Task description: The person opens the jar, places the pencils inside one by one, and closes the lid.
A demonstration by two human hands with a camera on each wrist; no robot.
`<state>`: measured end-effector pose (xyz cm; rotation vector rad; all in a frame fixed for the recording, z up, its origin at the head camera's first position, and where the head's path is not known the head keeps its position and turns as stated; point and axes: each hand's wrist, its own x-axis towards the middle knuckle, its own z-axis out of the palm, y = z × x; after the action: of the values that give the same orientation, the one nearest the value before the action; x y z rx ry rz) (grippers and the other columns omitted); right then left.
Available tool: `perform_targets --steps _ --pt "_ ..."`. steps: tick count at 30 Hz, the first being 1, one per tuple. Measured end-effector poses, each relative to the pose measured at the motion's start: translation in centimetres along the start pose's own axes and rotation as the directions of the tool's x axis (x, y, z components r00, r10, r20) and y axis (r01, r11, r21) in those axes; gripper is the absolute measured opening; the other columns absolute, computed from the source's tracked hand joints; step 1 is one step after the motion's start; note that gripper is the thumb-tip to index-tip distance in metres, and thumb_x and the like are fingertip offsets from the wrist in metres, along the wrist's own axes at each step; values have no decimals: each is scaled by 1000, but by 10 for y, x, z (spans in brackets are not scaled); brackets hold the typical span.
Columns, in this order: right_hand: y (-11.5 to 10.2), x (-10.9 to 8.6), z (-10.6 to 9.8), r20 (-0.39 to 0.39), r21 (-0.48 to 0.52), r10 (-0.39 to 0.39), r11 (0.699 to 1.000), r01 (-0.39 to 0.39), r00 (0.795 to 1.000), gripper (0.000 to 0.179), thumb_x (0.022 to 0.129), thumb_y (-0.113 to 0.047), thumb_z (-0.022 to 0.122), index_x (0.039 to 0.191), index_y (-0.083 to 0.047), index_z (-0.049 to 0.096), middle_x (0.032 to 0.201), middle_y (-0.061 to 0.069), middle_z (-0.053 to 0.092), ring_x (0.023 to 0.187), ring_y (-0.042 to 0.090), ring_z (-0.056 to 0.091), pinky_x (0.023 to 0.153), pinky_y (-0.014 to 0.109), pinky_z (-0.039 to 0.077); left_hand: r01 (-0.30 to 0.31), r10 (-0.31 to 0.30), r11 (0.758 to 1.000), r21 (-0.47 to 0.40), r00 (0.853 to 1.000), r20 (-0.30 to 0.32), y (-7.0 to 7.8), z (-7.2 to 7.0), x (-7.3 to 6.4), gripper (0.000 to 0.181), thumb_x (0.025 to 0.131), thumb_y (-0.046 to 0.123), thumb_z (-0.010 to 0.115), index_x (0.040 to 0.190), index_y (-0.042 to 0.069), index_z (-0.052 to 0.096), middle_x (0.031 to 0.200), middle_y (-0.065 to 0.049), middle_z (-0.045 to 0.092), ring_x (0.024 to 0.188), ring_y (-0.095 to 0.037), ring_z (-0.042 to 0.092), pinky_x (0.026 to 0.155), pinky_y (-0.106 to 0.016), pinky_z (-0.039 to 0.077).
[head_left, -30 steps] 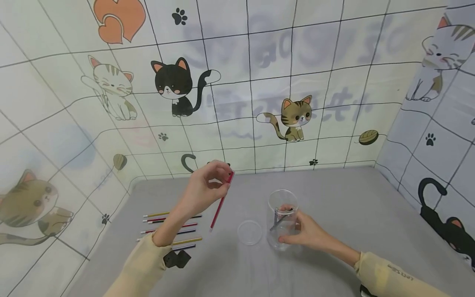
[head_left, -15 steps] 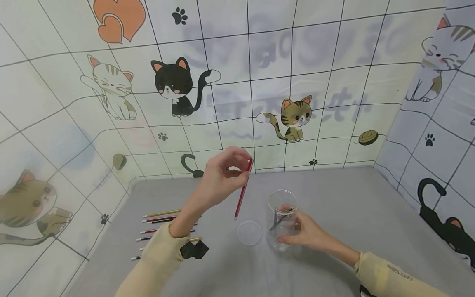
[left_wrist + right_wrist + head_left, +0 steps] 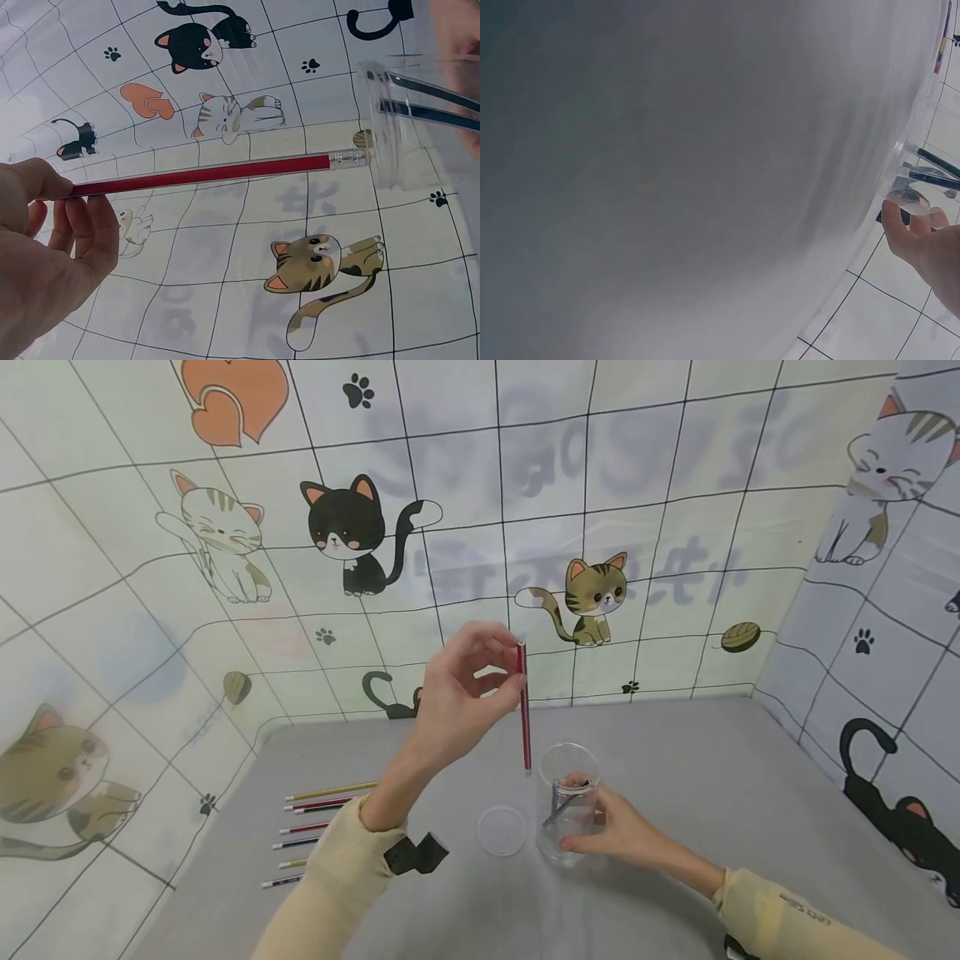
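My left hand (image 3: 472,693) pinches a red pencil (image 3: 525,727) near its upper end. The pencil hangs almost upright, its lower tip just left of the rim of a clear cup (image 3: 567,768). In the left wrist view that lower end of the red pencil (image 3: 225,171) carries a white eraser in a metal band. Around the side of the cup, my right hand (image 3: 622,831) grips it as it stands on the table. Two dark pencils (image 3: 427,112) lean inside. A round clear lid (image 3: 502,831) lies left of the cup.
Several pencils (image 3: 311,828) in yellow, red and dark colours lie in a row on the grey table (image 3: 675,760) at the left, partly behind my left sleeve. A cloth wall (image 3: 465,552) printed with cats rises behind the table.
My left hand has moved right and up with the red pencil, which has swung from slanted to nearly upright beside the cup. The right hand and cup have stayed in place.
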<state>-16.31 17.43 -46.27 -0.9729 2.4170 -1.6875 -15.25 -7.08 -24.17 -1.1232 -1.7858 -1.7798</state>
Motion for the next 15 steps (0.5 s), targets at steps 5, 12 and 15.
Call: perform_targets --steps 5,12,15 --pt "0 1 0 3 -1 1 1000 -1 1000 70 79 -14 86 137 -1 49 130 13 57 115 19 57 87 39 53 -42 42 997 -58 999 -10 1 8 4 33 82 -18 59 112 -7 53 90 -18 60 81 -25 61 75 -37 56" --pt "2 1 0 18 23 3 1000 -3 1000 71 80 -13 86 138 -1 47 128 15 58 113 17 58 87 37 53 -47 48 993 -106 999 0 -11 21 -2 31 82 -19 58 110 -7 51 94 -19 56 85 -23 60 77 -36 56" --pt "2 1 0 9 16 6 1000 -6 1000 71 79 -14 86 138 -1 49 132 14 57 113 18 58 87 38 53 -27 29 994 -108 999 18 -17 26 -8 31 82 -19 57 110 -6 50 96 -19 56 88 -21 60 79 -36 55"
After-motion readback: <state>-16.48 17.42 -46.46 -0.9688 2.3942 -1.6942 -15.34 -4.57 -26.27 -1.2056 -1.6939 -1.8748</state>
